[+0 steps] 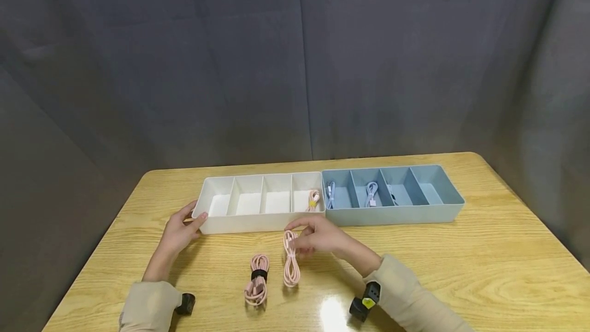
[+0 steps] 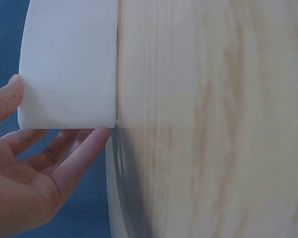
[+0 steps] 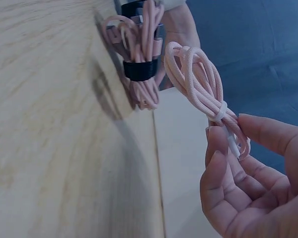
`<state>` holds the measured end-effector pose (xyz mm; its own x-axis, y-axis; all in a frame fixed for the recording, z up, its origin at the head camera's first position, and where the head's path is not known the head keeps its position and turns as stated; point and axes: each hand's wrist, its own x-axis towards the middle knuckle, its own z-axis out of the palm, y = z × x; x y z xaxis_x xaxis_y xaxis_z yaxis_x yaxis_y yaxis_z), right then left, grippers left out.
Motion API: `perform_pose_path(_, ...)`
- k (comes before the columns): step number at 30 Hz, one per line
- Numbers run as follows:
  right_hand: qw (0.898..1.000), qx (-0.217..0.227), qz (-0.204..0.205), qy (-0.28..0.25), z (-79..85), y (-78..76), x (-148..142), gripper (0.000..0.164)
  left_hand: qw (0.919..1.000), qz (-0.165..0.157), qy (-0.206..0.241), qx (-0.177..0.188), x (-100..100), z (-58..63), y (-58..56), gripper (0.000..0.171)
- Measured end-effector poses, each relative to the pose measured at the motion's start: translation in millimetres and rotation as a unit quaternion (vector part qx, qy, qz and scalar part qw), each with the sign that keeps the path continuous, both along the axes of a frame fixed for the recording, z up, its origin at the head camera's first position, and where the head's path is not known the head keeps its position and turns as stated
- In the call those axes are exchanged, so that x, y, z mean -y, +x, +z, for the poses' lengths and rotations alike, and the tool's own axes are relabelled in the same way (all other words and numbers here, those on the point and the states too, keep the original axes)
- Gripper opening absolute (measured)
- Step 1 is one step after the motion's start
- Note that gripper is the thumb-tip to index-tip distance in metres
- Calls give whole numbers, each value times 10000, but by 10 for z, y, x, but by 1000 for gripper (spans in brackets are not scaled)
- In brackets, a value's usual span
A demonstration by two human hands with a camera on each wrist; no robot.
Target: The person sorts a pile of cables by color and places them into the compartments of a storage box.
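Observation:
At the left end of a white divided organizer box (image 1: 258, 223), my left hand (image 1: 180, 229) touches the corner, thumb at the rim and fingers along the end wall. My right hand (image 1: 320, 234) pinches one end of a coiled pink charging cable (image 3: 198, 82) between thumb and fingers. A white tie binds this coil, which hangs above the table in front of the box. A second coiled pink cable (image 1: 256, 291), wrapped with a black strap, lies on the table to its left. Another pink cable (image 1: 313, 200) with a yellow tie sits in the white box's rightmost compartment.
A blue divided organizer box (image 1: 396, 215) adjoins the white one on the right. Blue cables (image 1: 371, 193) lie in its left compartments, and a cable (image 1: 392, 196) shows partly in the third. Both boxes stand near the back of the wooden table (image 1: 438, 270), before a grey curtain (image 1: 230, 65).

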<state>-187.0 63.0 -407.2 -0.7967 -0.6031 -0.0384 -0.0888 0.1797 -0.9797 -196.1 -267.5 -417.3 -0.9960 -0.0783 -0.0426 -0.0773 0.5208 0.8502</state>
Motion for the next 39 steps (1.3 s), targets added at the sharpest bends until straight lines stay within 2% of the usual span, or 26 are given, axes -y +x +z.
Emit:
perform_pose_path(7, 9999, -65, -84, 129, 102, -77, -11, 37, 10000, -20, 34, 31, 6, -6, 4, 61)
perform_pose_path(16, 9996, 95, -242, -93, 188, -189, 2, 36, 10000, -48, 1, 1, 5, -10, -7, 60)
perform_pose_path(39, 9936, 292, -1040, -332, 370, -435, 87, 38, 10000, -56, 37, -2, 12, -9, -11, 61)
